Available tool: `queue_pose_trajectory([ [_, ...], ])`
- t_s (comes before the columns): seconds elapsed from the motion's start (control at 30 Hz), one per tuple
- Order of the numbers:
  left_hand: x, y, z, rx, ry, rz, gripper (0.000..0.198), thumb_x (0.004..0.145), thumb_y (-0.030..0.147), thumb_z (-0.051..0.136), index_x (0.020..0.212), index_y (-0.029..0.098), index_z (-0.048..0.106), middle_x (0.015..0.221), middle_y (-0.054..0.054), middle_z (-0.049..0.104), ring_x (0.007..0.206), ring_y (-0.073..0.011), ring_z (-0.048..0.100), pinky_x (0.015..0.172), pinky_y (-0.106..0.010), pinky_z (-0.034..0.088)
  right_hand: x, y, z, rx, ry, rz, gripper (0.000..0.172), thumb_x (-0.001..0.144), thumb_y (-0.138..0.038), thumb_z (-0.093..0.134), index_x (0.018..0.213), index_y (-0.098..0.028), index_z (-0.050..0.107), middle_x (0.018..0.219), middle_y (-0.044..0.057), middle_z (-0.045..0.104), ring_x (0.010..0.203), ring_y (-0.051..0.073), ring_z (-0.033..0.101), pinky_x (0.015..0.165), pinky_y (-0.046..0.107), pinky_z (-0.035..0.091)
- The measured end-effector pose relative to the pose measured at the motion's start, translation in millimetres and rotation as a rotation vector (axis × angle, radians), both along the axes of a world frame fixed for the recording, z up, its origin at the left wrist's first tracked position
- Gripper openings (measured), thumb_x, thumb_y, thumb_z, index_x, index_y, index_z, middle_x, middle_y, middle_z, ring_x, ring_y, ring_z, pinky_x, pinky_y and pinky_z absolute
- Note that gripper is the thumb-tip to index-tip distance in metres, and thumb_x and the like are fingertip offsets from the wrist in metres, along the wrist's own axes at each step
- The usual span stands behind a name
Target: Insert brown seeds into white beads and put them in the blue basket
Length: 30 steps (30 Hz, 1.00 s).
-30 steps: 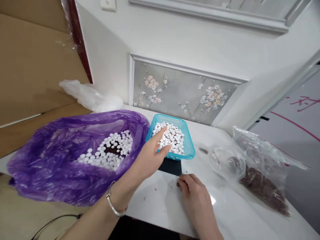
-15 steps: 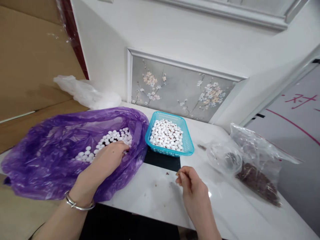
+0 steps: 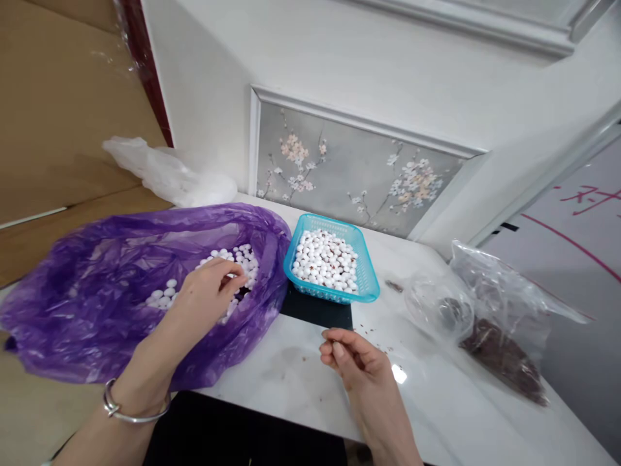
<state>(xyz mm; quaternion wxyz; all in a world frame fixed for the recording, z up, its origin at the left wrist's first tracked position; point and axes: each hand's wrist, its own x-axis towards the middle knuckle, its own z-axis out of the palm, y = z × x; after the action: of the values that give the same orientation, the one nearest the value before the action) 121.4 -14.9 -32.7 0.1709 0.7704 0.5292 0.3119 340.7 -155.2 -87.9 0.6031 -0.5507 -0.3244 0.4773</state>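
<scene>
Evidently I was working between two stores of white balls, and I had the left hand over the purple bag, its fingers curled above the balls in the bag; I could not tell whether they were closed on one. The right hand hung over the tabletop, thumb and fingertips together, though I couldn't make out whether anything tiny was pinched there. Just beyond the right hand stood the blue basket, partly filled with more white balls, its near side over a dark mat. I judged the bag's mouth was spread wide so the left hand could dip in, with the basket set within short reach of both hands. For moving, I had bare tabletop between the hands and toward me from the right one, ending at the near edge. Loose crumbs lay just beside the right hand, and a clear container and a clear bag of brown stuff bounded its outer side. Around the left hand, the bag's soft folds seemed likeliest to snag, while the wall limited reach past the basket.
</scene>
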Motion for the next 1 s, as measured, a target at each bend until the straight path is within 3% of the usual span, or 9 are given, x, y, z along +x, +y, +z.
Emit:
queue_pose_trajectory([
  [0.07,5,-13,5.4,-0.144,-0.370,-0.001,0.014,0.079,0.035,0.064,0.082,0.021,0.066,0.076,-0.002,0.068,0.071,-0.0196,0.062,0.067,-0.028,0.046,-3,1,2.2,-0.009,-0.016,-0.024,0.028,0.075,-0.043,0.072,0.087,-0.018,0.072,0.075,0.004,0.071,0.071,0.017,0.065,0.075,0.033,0.053],
  [0.17,16,-35,7.2,-0.489,-0.936,-0.125,0.013,0.077,0.032,0.071,0.082,0.021,0.067,0.075,0.002,0.064,0.070,-0.0116,0.060,0.067,-0.019,0.049,-6,2,1.9,-0.006,-0.102,-0.056,0.024,0.077,-0.043,0.070,0.082,-0.019,0.070,0.070,0.003,0.069,0.068,0.016,0.063,0.071,0.031,0.051],
  [0.23,24,-47,5.5,-0.720,-1.188,-0.189,0.013,0.075,0.029,0.075,0.082,0.019,0.069,0.077,0.003,0.063,0.067,-0.0074,0.058,0.066,-0.015,0.050,-7,2,0.3,0.002,-0.190,-0.078,0.023,0.078,-0.042,0.068,0.080,-0.019,0.069,0.068,0.002,0.068,0.067,0.017,0.062,0.070,0.030,0.049],
  [0.3,30,-57,3.1,-0.890,-1.310,-0.218,0.014,0.073,0.027,0.077,0.083,0.018,0.071,0.078,0.002,0.063,0.065,-0.0057,0.057,0.065,-0.013,0.051,-8,2,0.3,0.009,-0.272,-0.077,0.022,0.079,-0.041,0.067,0.080,-0.019,0.069,0.066,0.001,0.066,0.066,0.016,0.061,0.069,0.029,0.049],
  [0.43,39,-68,-0.4,-1.035,-1.358,-0.260,0.012,0.075,0.023,0.076,0.082,0.015,0.073,0.077,0.001,0.063,0.065,-0.0053,0.057,0.066,-0.013,0.052,-15,-3,13.3,0.047,-0.286,-0.071,0.016,0.081,-0.036,0.065,0.084,-0.021,0.066,0.065,-0.001,0.066,0.065,0.015,0.061,0.066,0.026,0.050],
  [0.67,51,-80,-7.0,-1.069,-1.252,-0.377,0.012,0.082,0.028,0.068,0.082,0.016,0.069,0.069,0.002,0.059,0.062,-0.0062,0.053,0.063,-0.016,0.048,-38,-9,45.6,0.172,-0.208,-0.051,0.009,0.083,-0.028,0.064,0.075,-0.022,0.065,0.063,-0.003,0.063,0.061,0.012,0.058,0.061,0.021,0.048],
  [0.8,55,-82,-9.7,-1.044,-1.215,-0.441,0.015,0.087,0.027,0.062,0.079,0.015,0.067,0.066,0.002,0.057,0.062,-0.0065,0.053,0.064,-0.017,0.046,-43,-6,46.2,0.248,-0.180,-0.038,0.011,0.083,-0.024,0.063,0.073,-0.022,0.065,0.066,-0.003,0.060,0.062,0.010,0.054,0.061,0.019,0.047],
  [1.0,56,-83,-12.3,-1.003,-1.178,-0.431,0.012,0.086,0.026,0.064,0.079,0.016,0.068,0.068,0.002,0.059,0.064,-0.0069,0.053,0.065,-0.017,0.044,-41,-5,40.5,0.269,-0.206,-0.029,0.010,0.085,-0.024,0.062,0.075,-0.023,0.064,0.070,-0.004,0.060,0.064,0.010,0.053,0.061,0.019,0.046],
])
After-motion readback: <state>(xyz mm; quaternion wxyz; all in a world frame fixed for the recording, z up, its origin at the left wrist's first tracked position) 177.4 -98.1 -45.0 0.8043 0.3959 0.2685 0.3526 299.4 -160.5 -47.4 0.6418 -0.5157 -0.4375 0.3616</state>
